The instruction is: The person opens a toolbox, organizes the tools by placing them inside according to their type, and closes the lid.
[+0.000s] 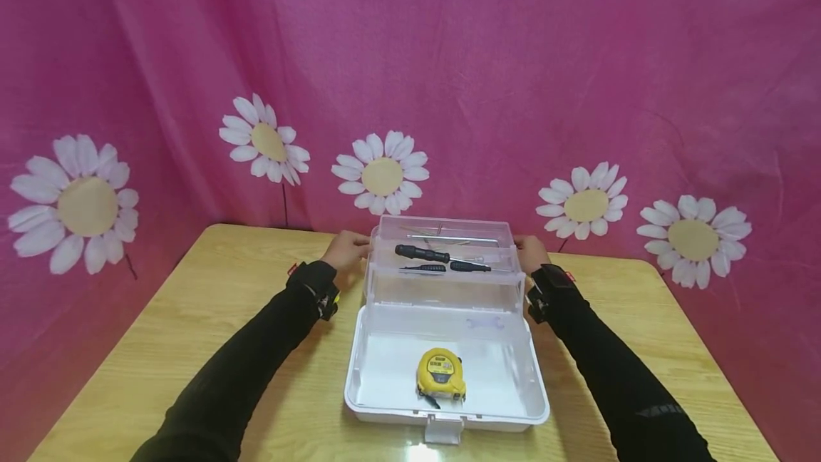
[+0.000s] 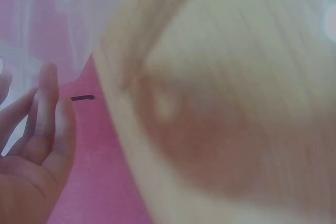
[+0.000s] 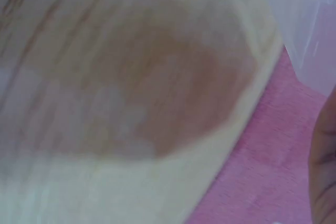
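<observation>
A white toolbox [image 1: 385,413] with clear fold-out trays stands unfolded on the table. Inside its base lies a yellow tape measure [image 1: 440,375]. Higher up, the trays carry a black-handled screwdriver [image 1: 421,254], other black handles [image 1: 471,267] and a thin metal rod [image 1: 452,238]. My left hand [image 1: 347,250] is at the back left side of the box; in the left wrist view its fingers [image 2: 48,103] look extended beside the clear plastic. At the back right side is my right hand [image 1: 530,254], its fingertips hidden behind the plastic. The right wrist view catches only that hand's edge.
A wooden table [image 1: 167,334] extends on both sides of the box. Behind it hangs a pink curtain [image 1: 474,91] with white daisies, close to the table's back edge. The box's front latch [image 1: 444,429] hangs down toward the near side.
</observation>
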Available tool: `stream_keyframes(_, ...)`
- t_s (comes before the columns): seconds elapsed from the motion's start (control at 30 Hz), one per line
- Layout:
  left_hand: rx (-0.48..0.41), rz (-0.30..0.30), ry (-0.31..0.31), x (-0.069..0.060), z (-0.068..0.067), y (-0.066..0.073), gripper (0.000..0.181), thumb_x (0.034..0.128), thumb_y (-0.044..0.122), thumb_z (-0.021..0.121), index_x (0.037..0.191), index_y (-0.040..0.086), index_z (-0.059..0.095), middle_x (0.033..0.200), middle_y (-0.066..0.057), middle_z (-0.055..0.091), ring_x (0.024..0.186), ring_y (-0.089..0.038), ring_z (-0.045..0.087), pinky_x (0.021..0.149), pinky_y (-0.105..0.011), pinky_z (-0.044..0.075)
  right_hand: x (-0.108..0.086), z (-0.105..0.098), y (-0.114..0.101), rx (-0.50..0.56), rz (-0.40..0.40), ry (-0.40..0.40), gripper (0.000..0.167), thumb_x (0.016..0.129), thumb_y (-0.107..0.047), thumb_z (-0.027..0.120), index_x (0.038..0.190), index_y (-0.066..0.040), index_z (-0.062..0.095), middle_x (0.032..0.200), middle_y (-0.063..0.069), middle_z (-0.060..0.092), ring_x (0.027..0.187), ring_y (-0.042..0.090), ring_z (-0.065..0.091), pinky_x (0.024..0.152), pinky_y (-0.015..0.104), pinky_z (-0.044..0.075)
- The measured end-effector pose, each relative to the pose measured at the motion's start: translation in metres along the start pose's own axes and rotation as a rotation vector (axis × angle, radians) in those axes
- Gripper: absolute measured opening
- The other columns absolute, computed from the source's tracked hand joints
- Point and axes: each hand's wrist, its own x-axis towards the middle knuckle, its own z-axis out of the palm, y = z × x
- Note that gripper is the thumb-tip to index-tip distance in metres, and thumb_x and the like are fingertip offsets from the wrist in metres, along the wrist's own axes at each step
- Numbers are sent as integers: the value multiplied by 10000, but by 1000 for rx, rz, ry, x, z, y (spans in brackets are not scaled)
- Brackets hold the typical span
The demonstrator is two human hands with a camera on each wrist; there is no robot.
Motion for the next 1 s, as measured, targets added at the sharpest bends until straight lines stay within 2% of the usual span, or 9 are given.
stream_keyframes(0.03, -8, -2, -1, -7, -4, 16, 308, 908, 279, 618, 1130, 78, 690, 1006, -88, 708, 852, -196, 658, 738, -308, 530, -15, -14, -30, 4, -5, 7, 302, 894, -138, 551, 1111, 49, 649, 1028, 260, 664, 951, 403, 620, 814, 476, 499)
stream_keyframes(0.07, -38, 46, 12, -1, -5, 8, 337, 887, 323, 642, 1130, 94, 693, 996, -68, 713, 825, -170, 663, 697, -282, 531, -28, -26, -56, 2, 13, 8, 313, 917, -127, 531, 1134, 78, 624, 1048, 281, 649, 972, 418, 613, 838, 489, 494)
stream_keyframes(0.13, -46, 3, 18, -21, -15, 47, 346, 889, 253, 646, 1169, 50, 661, 1097, -121, 688, 933, -225, 663, 798, -342, 538, -42, -40, -85, 13, 10, 38, 298, 940, -92, 500, 1136, 108, 604, 1020, 297, 645, 907, 395, 628, 759, 422, 527)
stream_keyframes(0.27, -80, 41, 72, -41, -27, 82, 356, 882, 180, 652, 1189, 0, 633, 1175, -173, 648, 1019, -275, 636, 847, -368, 526, -54, -56, -105, 56, -2, 64, 293, 954, -107, 517, 1145, 105, 583, 967, 278, 629, 745, 239, 624, 572, 227, 505)
stream_keyframes(0.3, -61, -2, 77, -51, -31, 100, 353, 893, 120, 626, 1210, -33, 604, 1230, -206, 605, 1081, -322, 601, 899, -416, 503, -56, -60, -108, 69, -17, 77, 288, 949, -100, 523, 1142, 106, 581, 963, 279, 625, 724, 205, 620, 543, 198, 491)
stream_keyframes(0.43, -96, 15, 94, -68, -37, 125, 359, 920, 98, 585, 1250, -42, 562, 1291, -210, 555, 1162, -335, 546, 965, -441, 462, -68, -72, -118, 57, -90, 182, 257, 922, -89, 574, 1098, 96, 600, 916, 261, 617, 665, 164, 608, 522, 156, 456)
stream_keyframes(0.7, -148, 83, 138, -85, -44, 153, 364, 930, 80, 563, 1269, -51, 537, 1312, -199, 536, 1253, -332, 487, 1017, -474, 415, -88, -87, -134, 33, -186, 411, 160, 867, -17, 633, 1007, 60, 630, 863, 211, 628, 768, 297, 644, 623, -17, 346)
stream_keyframes(0.87, -209, 191, 166, -94, -43, 153, 353, 942, 71, 537, 1258, -84, 535, 1299, -236, 540, 1270, -341, 469, 1039, -470, 393, -100, -88, -139, 130, -229, 466, 178, 833, 38, 651, 1000, 74, 602, 864, 217, 622, 744, -25, 543, 658, -41, 371)
stream_keyframes(1.0, -259, 222, 183, -109, -41, 154, 328, 975, 100, 467, 1230, -81, 565, 1264, -246, 569, 1227, -348, 514, 1036, -462, 401, -121, -87, -141, 201, -236, 417, 239, 851, 6, 647, 1065, 71, 566, 924, 220, 604, 749, -171, 489, 663, -3, 417)
